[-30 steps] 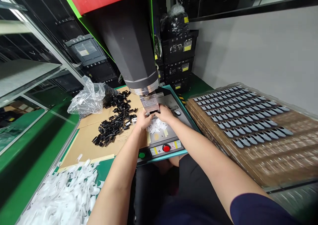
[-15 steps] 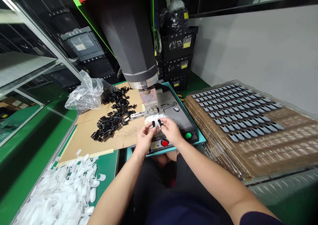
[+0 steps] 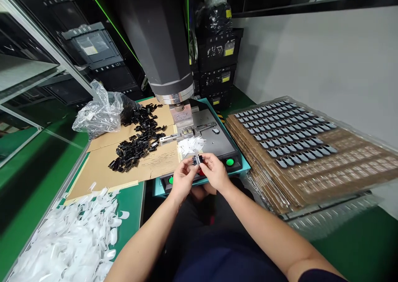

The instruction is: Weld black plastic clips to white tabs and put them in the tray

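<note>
My left hand (image 3: 183, 176) and my right hand (image 3: 217, 173) meet over the front edge of the machine bed. Each pinches a small black plastic part between thumb and fingertips; the left black part (image 3: 195, 160) and the right one sit side by side, with a thin pale strip between them. Whether they are joined I cannot tell. Just beyond my fingers lies a small heap of white plastic pieces (image 3: 191, 146). Behind that heap is a metal fixture (image 3: 186, 132), under the dark machine head (image 3: 172, 66). A single grey oval part (image 3: 215, 130) rests on the bed (image 3: 214, 143).
Black parts (image 3: 133, 149) are heaped on cardboard (image 3: 161, 159) at left, beside a transparent bag (image 3: 99, 112). White pieces (image 3: 68, 236) cover the near left. Stacked trays (image 3: 351, 149) at right hold rows of grey parts. Green buttons (image 3: 229, 162) flank the bed's front.
The view has shifted slightly, and the surroundings appear further left. My hands have come closer to the bed's front edge, uncovering the white heap, and the two black parts are turned and nearer together.
</note>
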`<state>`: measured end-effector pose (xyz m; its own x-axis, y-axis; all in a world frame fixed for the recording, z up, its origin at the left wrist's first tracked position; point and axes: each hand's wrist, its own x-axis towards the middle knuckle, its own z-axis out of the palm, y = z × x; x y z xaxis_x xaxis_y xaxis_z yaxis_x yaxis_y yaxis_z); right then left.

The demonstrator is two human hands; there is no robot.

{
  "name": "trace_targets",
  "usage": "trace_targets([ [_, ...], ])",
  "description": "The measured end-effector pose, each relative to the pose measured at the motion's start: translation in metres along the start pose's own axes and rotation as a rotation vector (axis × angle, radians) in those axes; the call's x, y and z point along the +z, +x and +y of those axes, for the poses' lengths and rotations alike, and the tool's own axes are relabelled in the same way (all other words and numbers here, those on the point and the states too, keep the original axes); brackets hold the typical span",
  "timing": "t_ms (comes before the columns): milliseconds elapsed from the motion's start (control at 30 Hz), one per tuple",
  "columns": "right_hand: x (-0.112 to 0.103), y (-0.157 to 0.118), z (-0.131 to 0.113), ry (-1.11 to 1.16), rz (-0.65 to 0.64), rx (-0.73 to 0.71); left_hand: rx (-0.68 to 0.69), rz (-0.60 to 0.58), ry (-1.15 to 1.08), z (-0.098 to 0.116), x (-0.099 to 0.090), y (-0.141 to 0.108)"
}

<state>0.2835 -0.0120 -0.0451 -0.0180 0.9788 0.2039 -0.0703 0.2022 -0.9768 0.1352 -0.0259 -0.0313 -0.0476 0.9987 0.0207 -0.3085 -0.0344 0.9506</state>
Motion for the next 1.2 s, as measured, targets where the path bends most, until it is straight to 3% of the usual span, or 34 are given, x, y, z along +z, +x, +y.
trace_targets([
  [233, 0.0, -0.004, -0.004, 0.104, 0.008, 0.002, -0.029, 0.009, -0.039, 0.005, 0.005, -0.001],
  [433, -0.004, -0.004, -0.017, 0.312, 0.073, 0.132, -0.222, -0.064, -0.264, 0.014, 0.001, -0.002],
  [633, -0.004, -0.006, -0.03, 0.556, 0.003, 0.217, -0.316, -0.137, -0.363, 0.016, -0.001, -0.004],
  [1200, -0.003, -0.006, -0.027, 0.496, -0.02, 0.202, -0.344, -0.152, -0.406, 0.017, 0.001, -0.005],
])
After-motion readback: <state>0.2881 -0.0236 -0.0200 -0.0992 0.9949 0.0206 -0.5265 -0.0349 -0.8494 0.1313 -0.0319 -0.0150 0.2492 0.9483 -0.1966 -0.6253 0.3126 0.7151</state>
